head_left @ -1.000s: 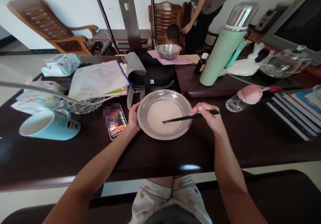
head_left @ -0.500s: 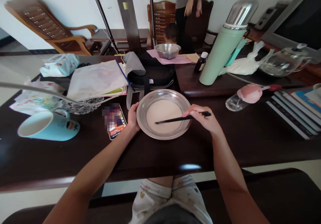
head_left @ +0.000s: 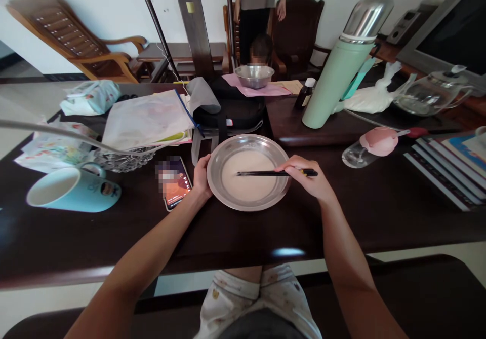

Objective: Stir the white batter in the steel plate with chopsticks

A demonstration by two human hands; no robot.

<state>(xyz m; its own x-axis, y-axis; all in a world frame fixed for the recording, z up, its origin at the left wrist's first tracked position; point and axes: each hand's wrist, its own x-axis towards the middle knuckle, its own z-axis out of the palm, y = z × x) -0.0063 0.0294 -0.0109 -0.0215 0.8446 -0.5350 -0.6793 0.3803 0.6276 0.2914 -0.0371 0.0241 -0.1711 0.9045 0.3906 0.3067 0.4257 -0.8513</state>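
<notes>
A shallow steel bowl (head_left: 228,146) with pale batter (head_left: 248,177) in it sits on the dark table in front of me. My left hand (head_left: 202,176) grips the bowl's left rim, fingers curled on the edge. My right hand (head_left: 304,177) is closed on black chopsticks (head_left: 261,173), which lie almost level with their tips in the batter at its left half.
A phone (head_left: 175,186) lies left of the bowl, a light blue mug (head_left: 72,192) further left. Behind stand a black bag (head_left: 231,108), papers (head_left: 146,118), a green thermos (head_left: 334,70), a pink-lidded bottle (head_left: 370,145), books (head_left: 451,164), a second steel bowl (head_left: 254,75). A child and a standing person are beyond the table.
The chopstick tips have swept up and to the left through the batter, and my right hand has shifted slightly left. The person behind has moved left. My left hand stays on the rim.
</notes>
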